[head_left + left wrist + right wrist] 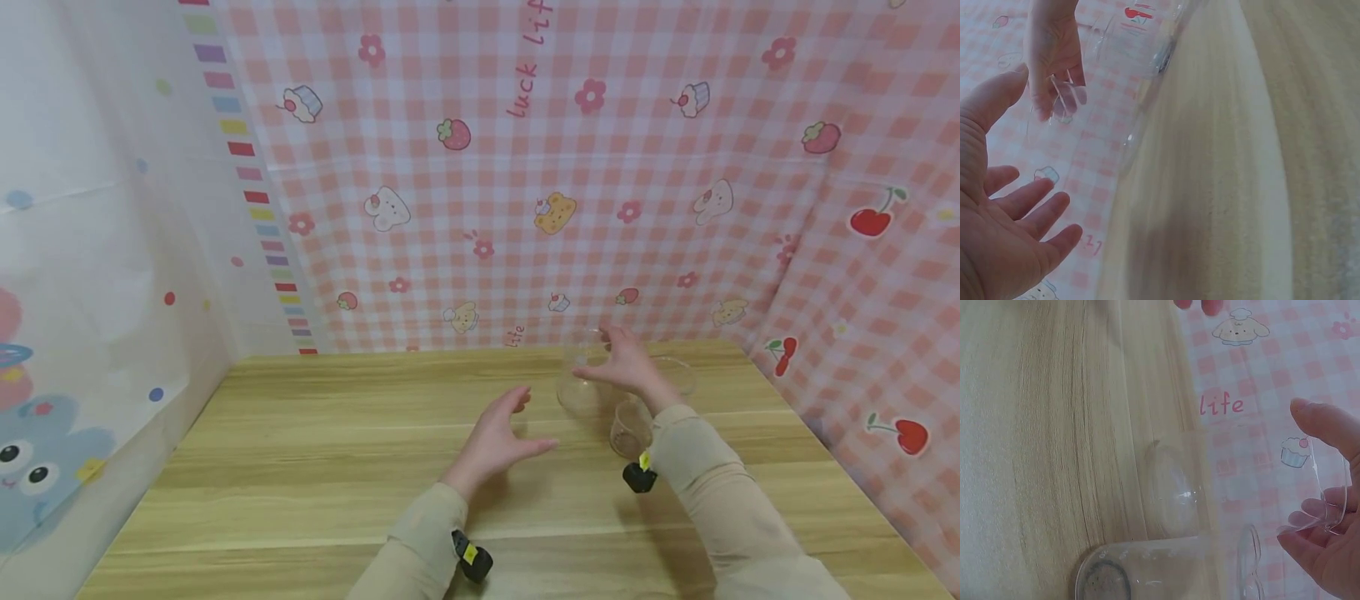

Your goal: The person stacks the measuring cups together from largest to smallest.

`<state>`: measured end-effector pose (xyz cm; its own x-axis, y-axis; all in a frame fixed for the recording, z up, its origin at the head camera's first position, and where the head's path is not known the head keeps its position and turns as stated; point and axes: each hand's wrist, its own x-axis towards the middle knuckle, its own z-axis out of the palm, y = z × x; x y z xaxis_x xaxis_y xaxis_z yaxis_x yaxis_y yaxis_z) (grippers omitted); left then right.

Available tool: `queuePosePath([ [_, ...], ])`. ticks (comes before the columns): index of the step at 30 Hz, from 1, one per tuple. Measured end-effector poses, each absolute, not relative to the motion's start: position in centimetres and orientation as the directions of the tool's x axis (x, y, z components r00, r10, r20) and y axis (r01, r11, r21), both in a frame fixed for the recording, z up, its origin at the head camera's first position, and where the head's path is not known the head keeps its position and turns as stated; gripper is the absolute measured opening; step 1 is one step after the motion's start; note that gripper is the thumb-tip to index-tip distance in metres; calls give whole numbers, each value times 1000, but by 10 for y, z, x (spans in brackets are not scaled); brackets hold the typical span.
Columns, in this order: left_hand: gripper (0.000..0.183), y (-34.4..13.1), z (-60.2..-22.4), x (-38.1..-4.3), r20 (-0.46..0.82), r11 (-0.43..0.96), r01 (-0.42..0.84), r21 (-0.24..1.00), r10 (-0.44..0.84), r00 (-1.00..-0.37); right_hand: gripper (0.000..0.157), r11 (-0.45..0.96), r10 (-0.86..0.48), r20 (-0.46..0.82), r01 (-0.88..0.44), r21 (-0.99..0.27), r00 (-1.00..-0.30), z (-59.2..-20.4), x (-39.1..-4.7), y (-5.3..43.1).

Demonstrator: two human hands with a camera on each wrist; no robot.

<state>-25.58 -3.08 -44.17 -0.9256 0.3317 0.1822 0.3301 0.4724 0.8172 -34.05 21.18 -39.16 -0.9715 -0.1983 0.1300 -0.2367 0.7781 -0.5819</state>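
There was your right hand [628, 362], reaching in from the right, thumb on the near side and fingers on the far side of a clear vessel's [577, 398] upper part. A wide gap parted thumb from fingers, curved about the mouth; you couldn't tell whether they pressed on it. And your left hand [495, 442]! Wide open, nothing in it, palm turned toward the vessel, thumb stretched out to the right, fingers gently bent, well short of the glassy side. Both forearms slanted inward over the desk [300, 475] in pale sleeves [693, 450], a black camera [640, 477] at each wrist.

The vessel stood upright near the desk's far edge, right of the middle. Just nearer the front edge, beside your right wrist, stood a clear cup [628, 432], a dark ring at its base. Behind that wrist, toward the far right corner, showed a clear round-edged piece [681, 377]. Pink checked cloth [487, 183] rose behind the far edge.
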Motion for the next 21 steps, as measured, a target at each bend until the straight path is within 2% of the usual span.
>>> queuePosePath([
  [11, 99, -30, -430, -267, 185, 418, 308, 854, 308, -933, 99, 721, -211, 158, -263, -641, -964, -385, -330, 206],
  [16, 102, -31, -424, -269, 217, 367, 318, 874, 292, -932, 102, 704, -223, 175, -283, -652, -959, -380, -324, 199],
  [21, 103, -29, -422, -271, 266, 300, 344, 890, 271, -925, 98, 687, -206, 170, -266, -677, -964, -376, -316, 192],
])
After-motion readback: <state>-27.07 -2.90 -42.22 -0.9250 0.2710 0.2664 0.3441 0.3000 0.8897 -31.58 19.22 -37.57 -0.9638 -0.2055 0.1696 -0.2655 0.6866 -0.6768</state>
